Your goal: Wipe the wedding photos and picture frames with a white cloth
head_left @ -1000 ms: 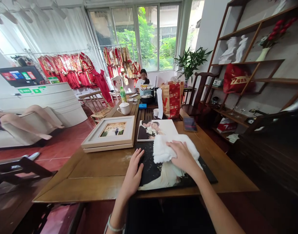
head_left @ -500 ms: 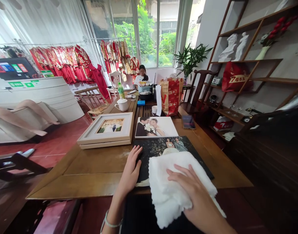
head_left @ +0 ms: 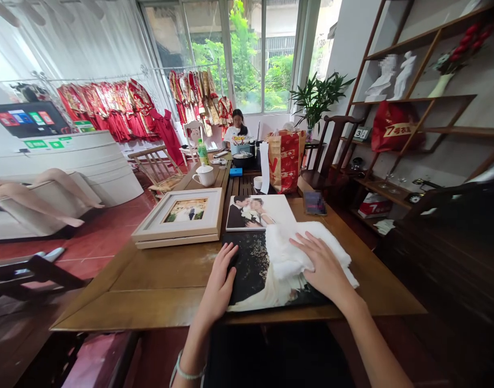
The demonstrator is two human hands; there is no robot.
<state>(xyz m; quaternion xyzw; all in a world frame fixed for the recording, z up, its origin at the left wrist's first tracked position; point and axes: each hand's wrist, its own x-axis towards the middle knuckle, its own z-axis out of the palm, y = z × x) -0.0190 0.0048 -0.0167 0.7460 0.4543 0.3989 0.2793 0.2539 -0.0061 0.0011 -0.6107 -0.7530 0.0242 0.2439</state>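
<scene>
A large dark wedding photo print (head_left: 252,275) lies flat at the near edge of the wooden table (head_left: 161,280). My left hand (head_left: 218,283) rests flat on its left edge, fingers stretched out. My right hand (head_left: 323,264) presses a white cloth (head_left: 295,248) onto the upper right part of the print, fingers spread on the cloth. A second wedding print (head_left: 257,211) lies just beyond, and a framed photo (head_left: 182,215) sits on a stack of frames to the left.
Farther along the table are a white teapot (head_left: 205,175), a red gift bag (head_left: 286,160), a phone (head_left: 314,203) and a seated person (head_left: 236,129). A wooden shelf (head_left: 412,108) stands on the right. Red garments (head_left: 113,110) hang by the windows.
My right hand pulled the cloth down to the print's near edge, then pushed it back up to the upper right. My left hand stayed on the print's left edge.
</scene>
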